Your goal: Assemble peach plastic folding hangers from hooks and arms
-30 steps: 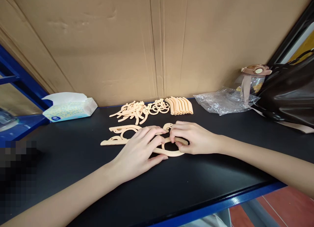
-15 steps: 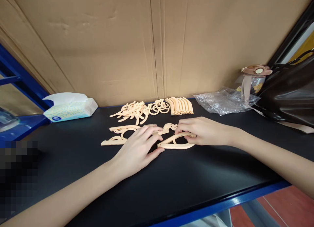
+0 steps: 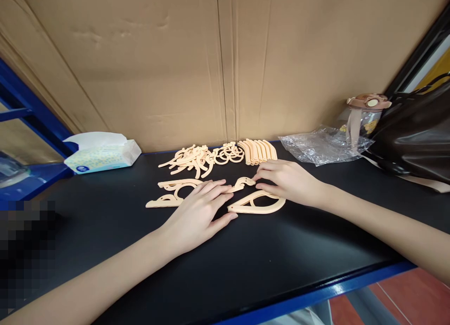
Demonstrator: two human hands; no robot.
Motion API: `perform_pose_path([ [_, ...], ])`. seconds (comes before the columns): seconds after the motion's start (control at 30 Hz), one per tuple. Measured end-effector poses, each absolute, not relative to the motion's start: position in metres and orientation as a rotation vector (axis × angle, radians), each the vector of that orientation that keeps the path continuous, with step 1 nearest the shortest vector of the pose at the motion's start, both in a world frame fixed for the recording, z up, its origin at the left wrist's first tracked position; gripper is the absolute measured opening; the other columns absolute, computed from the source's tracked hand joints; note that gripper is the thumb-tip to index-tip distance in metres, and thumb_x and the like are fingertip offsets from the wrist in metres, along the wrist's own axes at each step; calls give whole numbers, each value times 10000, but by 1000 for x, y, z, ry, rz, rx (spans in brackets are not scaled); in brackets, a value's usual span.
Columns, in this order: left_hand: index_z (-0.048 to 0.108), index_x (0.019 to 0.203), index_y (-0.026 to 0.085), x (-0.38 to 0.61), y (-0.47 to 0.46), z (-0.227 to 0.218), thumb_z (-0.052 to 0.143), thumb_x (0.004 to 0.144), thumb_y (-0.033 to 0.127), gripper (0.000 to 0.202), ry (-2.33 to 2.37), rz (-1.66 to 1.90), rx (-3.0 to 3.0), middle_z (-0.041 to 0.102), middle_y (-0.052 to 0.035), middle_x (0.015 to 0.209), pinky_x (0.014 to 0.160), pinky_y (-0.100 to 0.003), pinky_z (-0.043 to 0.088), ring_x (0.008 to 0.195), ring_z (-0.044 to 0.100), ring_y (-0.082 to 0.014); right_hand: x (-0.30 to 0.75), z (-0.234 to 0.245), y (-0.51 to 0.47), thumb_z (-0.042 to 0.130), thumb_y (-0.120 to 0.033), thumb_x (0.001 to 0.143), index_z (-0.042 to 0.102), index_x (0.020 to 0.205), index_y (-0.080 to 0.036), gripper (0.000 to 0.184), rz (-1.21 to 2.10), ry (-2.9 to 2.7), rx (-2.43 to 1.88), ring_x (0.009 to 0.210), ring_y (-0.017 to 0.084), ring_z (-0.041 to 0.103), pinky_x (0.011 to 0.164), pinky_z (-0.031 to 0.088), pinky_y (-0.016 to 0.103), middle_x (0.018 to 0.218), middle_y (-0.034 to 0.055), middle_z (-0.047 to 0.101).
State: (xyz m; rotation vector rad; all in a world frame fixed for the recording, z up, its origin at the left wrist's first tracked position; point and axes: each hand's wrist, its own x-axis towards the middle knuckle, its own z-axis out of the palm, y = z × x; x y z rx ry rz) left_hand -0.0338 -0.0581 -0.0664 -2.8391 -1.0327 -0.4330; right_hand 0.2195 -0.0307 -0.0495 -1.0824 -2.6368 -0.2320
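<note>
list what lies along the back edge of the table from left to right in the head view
tissue pack → loose pile of curved wooden pieces → row of curved strips → clear plastic bag → bottle with brown lid → dark bag

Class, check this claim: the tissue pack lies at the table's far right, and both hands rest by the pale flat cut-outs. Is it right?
No: the head view shows the tissue pack at the far left of the table. The left hand and right hand do rest by the pale flat cut-outs.
</note>
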Motion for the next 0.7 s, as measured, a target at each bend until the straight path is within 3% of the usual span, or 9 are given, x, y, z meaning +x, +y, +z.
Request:
perform_pose_path([
  [0.23,562,1219,143,-32,-61,-63,488,929,373,378,-1051,-516,-2847,579,-91,1236,1005,-428,406,1214,465,-256,218,-53,-27,509,-295,920,668,961,-189,195,-116,-2622,-1128,855,170,603,756,439,297,891,21,664],
  [0.5,534,1176,195,-33,-65,-60,478,934,287,265,-1047,-728,-2788,563,-51,1209,904,-349,433,1069,548,-193,215,-48,-35,400,-254,959,619,889,-137,258,-236,-2538,-924,773,161,542,746,416,301,819,49,622],
  [0.7,512,960,181,-32,-66,-60,482,926,243,77,-988,-700,-2774,557,-24,963,731,-314,436,832,561,-164,207,-48,-49,366,-273,974,584,879,-143,271,-61,-2531,-815,723,148,502,700,394,284,779,45,582],
])
